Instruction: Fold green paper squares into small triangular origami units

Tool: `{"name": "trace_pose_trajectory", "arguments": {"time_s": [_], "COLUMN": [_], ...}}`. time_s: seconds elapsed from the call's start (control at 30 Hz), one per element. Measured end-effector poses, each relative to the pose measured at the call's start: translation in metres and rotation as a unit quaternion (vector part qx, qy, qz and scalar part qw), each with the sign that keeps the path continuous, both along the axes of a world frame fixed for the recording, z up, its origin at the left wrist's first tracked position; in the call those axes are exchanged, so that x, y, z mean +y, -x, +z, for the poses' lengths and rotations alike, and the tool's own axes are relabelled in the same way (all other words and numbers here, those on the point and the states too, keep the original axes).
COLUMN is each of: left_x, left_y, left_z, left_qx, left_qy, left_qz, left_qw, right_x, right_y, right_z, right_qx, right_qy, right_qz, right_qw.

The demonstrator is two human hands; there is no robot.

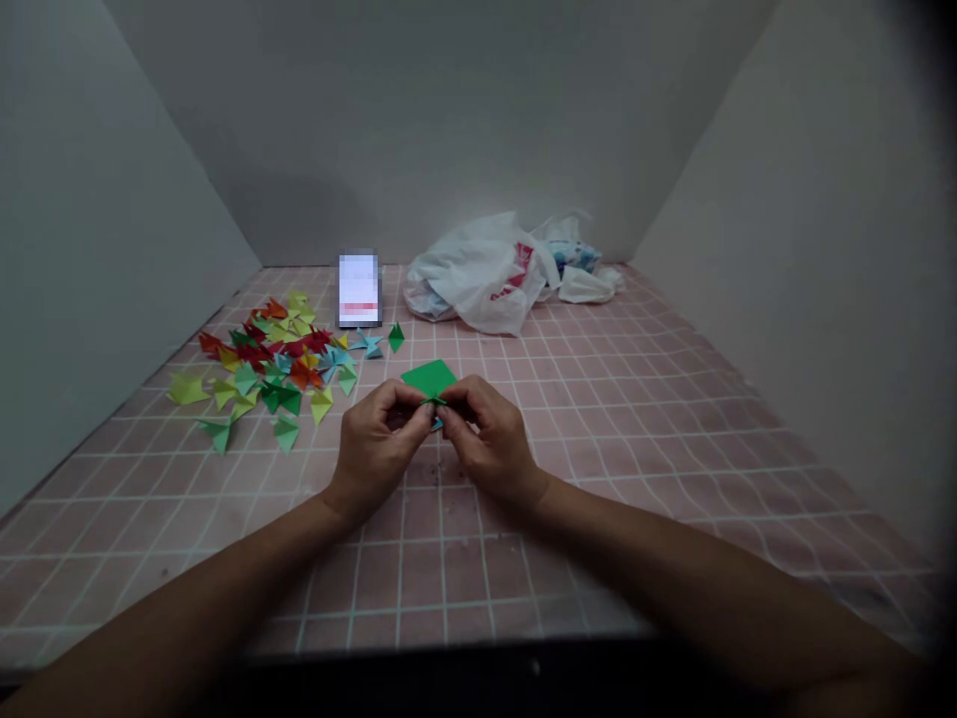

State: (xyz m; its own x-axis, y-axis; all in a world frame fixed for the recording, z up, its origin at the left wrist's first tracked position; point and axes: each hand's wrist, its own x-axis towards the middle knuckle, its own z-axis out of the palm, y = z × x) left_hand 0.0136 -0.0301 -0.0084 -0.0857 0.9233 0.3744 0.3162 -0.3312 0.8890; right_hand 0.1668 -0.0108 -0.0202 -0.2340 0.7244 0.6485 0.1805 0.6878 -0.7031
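Observation:
Between my two hands, near the middle of the view, is a small folded green paper [435, 401], pinched from both sides by thumbs and fingers. My left hand [383, 435] grips its left side, and my right hand [485, 435] grips its right side; the fingertips nearly meet. Just beyond the fingertips a flat green paper [430, 377] shows, partly hidden by my hands. A bit of blue shows below the thumbs, too small to make out.
Many folded paper pieces [281, 397] in several colours spread over the left of the pink tiled surface [598, 449]. A lit phone [359, 288] stands behind them. White plastic bags [485, 274] lie at the back, and walls rise on three sides.

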Motion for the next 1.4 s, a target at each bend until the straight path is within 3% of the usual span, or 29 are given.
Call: {"name": "trace_pose_trajectory", "arguments": {"time_s": [0.2,0.4,0.53,0.67,0.77,0.97,1.4], "left_x": [0.001,0.001,0.003,0.004,0.004,0.01,0.013], "left_y": [0.002,0.003,0.003,0.003,0.004,0.007,0.008], "left_z": [0.002,0.002,-0.001,0.001,0.004,0.001,0.005], "left_qx": [0.014,0.039,-0.017,-0.082,-0.145,-0.209,-0.2], "left_qy": [-0.023,-0.034,0.007,0.065,0.118,0.212,0.278], "left_qz": [-0.005,-0.054,-0.091,-0.089,-0.098,-0.149,-0.173], "left_qw": [1.0,0.997,0.996,0.991,0.977,0.943,0.924], "right_x": [-0.005,-0.004,-0.004,0.001,0.007,0.014,0.014], "right_y": [0.0,-0.001,-0.003,-0.003,-0.002,-0.001,-0.004], "right_z": [0.002,0.003,0.004,0.002,0.001,0.0,0.0], "right_qx": [-0.007,0.002,0.03,0.085,0.11,0.122,0.127], "right_qy": [-0.037,0.008,0.088,0.19,0.234,0.35,0.412], "right_qz": [0.025,0.022,0.053,0.098,0.089,0.151,0.182], "right_qw": [0.999,1.0,0.994,0.973,0.962,0.917,0.884]}}
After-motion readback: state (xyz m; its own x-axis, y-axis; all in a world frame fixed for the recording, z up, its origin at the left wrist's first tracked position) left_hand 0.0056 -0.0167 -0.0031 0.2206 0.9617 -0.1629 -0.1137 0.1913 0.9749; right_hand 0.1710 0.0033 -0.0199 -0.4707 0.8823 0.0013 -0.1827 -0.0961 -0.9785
